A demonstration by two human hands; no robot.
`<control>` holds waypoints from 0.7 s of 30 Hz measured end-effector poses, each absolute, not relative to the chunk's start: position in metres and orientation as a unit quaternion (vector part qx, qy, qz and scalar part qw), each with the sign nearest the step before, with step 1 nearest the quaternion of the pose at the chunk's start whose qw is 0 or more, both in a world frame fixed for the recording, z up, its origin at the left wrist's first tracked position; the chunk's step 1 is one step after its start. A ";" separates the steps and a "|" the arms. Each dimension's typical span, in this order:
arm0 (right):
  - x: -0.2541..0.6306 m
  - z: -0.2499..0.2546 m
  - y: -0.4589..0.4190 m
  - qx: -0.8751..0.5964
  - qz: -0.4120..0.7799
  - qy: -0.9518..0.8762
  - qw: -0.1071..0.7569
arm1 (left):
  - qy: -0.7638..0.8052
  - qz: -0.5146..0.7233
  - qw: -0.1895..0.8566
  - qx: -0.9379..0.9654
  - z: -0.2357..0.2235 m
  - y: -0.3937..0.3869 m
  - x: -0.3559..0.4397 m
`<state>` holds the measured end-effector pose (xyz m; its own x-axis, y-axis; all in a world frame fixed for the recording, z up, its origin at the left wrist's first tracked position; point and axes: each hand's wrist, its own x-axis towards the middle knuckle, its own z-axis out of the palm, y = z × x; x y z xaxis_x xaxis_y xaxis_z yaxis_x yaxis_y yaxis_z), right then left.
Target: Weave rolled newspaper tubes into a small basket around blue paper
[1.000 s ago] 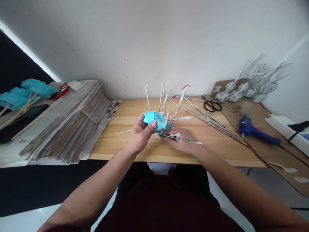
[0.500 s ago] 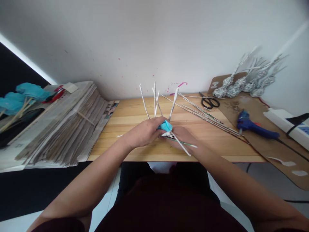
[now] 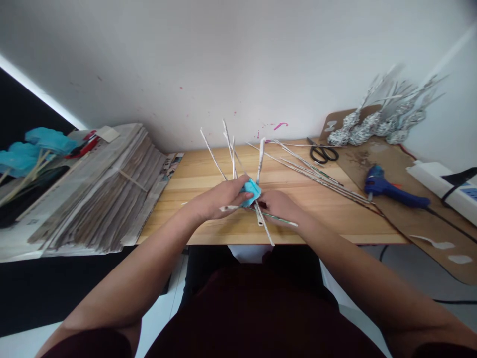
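Observation:
My left hand (image 3: 223, 199) grips a small light-blue piece (image 3: 252, 191), its thumb lying across it. Rolled-newspaper sticks spread out from this piece: several point up toward the wall, like the thick white stick (image 3: 261, 159), and others point toward me, like the thin white stick (image 3: 266, 228). My right hand (image 3: 279, 205) is curled against the right side of the piece, closed on a paper stick close under the blue part; its fingertips are mostly hidden. A green-flecked stick (image 3: 279, 218) crosses in front of the right hand.
Loose paper sticks (image 3: 316, 174) and black scissors (image 3: 323, 154) lie to the right. Beyond them are a blue glue gun (image 3: 395, 191), a white power strip (image 3: 428, 174) and woven paper shapes (image 3: 363, 130). At left stand a newspaper stack (image 3: 104, 199) and blue flower-like heads (image 3: 48, 140).
The blue piece has turned and tilted, showing more of its flat face. Its upright sticks have swung leftward, and the sticks toward me have shifted. Both hands remain on it.

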<state>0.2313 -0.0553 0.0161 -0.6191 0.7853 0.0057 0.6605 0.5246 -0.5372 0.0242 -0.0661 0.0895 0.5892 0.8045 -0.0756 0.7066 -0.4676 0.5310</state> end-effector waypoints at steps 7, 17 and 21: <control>0.235 0.011 -0.059 -0.375 0.315 -0.848 0.203 | 0.446 0.221 0.338 0.799 0.068 -0.052 0.008; 0.239 0.012 -0.066 -0.371 0.319 -0.832 0.260 | 0.424 0.188 0.351 0.814 0.068 -0.048 0.004; 0.239 0.008 -0.067 -0.365 0.401 -0.770 0.336 | 0.415 0.168 0.351 0.822 0.074 -0.046 0.005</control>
<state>0.2386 -0.0670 0.0084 -0.5085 0.8313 0.2247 0.2932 0.4125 -0.8625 0.0049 -0.0461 0.0741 0.5993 0.8004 -0.0157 0.5648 -0.4089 0.7168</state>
